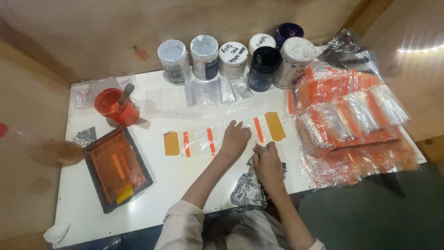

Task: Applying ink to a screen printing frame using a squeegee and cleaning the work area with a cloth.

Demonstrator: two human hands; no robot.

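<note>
My left hand [235, 138] rests flat, fingers curled, on a clear plastic pouch [217, 139] lying on the white table [157, 185]. The pouch lies between orange printed stripes [211, 140] and tan tape pieces [171, 143]. My right hand [267, 163] is closed around a blue-and-white patterned cloth [249, 190] just right of the left hand, pressing it near the pouch's edge.
A framed printing screen [118, 169] with orange ink lies at left, beside a red ink pot [115, 107] with a stick in it. Several paint jars [233, 58] line the back. A heap of orange-printed clear bags [351, 125] fills the right side.
</note>
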